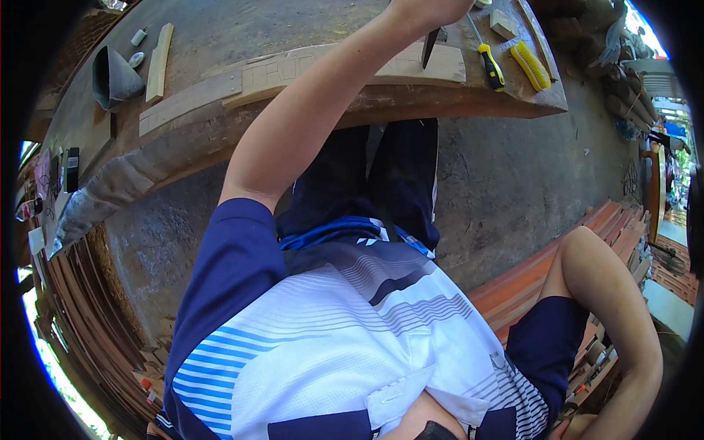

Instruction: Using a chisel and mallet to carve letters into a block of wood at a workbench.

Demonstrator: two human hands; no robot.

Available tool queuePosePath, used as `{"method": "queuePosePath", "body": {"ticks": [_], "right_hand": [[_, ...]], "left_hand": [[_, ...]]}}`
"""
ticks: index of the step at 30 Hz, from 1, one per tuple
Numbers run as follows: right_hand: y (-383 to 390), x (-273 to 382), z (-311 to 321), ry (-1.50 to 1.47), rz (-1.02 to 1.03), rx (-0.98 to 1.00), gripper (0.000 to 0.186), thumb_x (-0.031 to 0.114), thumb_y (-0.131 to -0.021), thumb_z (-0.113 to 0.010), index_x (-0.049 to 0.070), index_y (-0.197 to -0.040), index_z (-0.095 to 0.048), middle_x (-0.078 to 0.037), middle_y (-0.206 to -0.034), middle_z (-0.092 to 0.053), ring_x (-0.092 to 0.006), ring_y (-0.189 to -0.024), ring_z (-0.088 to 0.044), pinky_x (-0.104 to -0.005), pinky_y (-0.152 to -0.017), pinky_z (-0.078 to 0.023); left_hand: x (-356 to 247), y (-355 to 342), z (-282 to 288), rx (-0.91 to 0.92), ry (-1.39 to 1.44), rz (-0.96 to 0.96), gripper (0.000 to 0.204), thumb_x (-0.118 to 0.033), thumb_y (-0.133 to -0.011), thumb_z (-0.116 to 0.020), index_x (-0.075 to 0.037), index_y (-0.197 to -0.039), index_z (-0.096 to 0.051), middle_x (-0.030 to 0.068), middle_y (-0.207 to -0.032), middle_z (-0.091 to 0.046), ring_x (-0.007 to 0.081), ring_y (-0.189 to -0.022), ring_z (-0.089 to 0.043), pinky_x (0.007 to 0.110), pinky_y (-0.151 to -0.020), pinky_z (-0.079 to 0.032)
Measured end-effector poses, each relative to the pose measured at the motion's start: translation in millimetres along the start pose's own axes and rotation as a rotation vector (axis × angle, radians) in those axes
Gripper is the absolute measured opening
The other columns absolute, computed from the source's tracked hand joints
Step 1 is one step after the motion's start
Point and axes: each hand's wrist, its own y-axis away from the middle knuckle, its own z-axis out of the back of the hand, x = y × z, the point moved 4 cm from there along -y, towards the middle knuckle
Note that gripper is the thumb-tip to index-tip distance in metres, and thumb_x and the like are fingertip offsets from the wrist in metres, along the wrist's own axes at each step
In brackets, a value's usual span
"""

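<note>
At the top edge, my left hand [433, 10] is partly cut off, its visible part closed in a fist. Below it a dark pointed blade [430, 50] angles down to a long pale wooden board [308, 64] with drawn outlines along it. The blade appears to be in that hand, though the grip is hidden. A yellow-and-black-handled screwdriver [491, 67] and a yellow-backed brush [529, 66] lie right of the blade. My right arm is bent at my side; only a sliver of my right hand [576, 427] shows at the lower edge, its fingers mostly out of frame.
The worn workbench [242, 33] carries a small wood block [502, 24], a wooden strip [159, 62], a grey cone-shaped piece [114, 81] and a white bottle [138, 37]. Stacked reddish planks [506, 293] lie on the floor at right, and more timber [95, 293] at left.
</note>
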Motion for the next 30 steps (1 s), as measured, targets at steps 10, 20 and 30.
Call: {"method": "queuePosePath", "body": {"ticks": [10,20,30], "right_hand": [[3.6,-8.9,5.5,0.231,0.278,-0.109,0.033,0.008,-0.075,-0.07,-0.01,-0.102,-0.062,-0.018,-0.066,-0.059,-0.0237,-0.052,-0.054,-0.0357,-0.042,-0.041],[15.0,-13.3,7.0,0.187,0.244,-0.187,0.031,0.021,-0.091,-0.061,-0.006,-0.077,-0.067,-0.015,-0.07,-0.063,-0.019,-0.054,-0.057,-0.0312,-0.039,-0.042],[41.1,-24.7,1.1,0.292,0.318,-0.423,0.034,0.013,-0.096,-0.061,0.011,-0.13,-0.058,-0.009,-0.075,-0.061,-0.0167,-0.054,-0.058,-0.0295,-0.041,-0.042]], "left_hand": [[-1.7,1.2,5.5,-0.025,-0.017,0.019,0.029,-0.015,-0.094,-0.065,0.0,-0.073,-0.055,-0.0015,-0.06,-0.049,0.0077,-0.059,-0.047,0.032,-0.052,-0.038],[-6.9,6.4,-1.3,0.036,-0.028,-0.009,0.023,-0.014,-0.092,-0.067,0.003,-0.079,-0.059,0.0037,-0.063,-0.055,0.0114,-0.064,-0.053,0.036,-0.059,-0.043],[-18.6,5.6,-27.6,0.047,-0.041,-0.124,0.021,-0.017,-0.093,-0.064,0.004,-0.097,-0.065,0.0224,-0.075,-0.065,0.0305,-0.071,-0.068,0.042,-0.068,-0.05]]}}
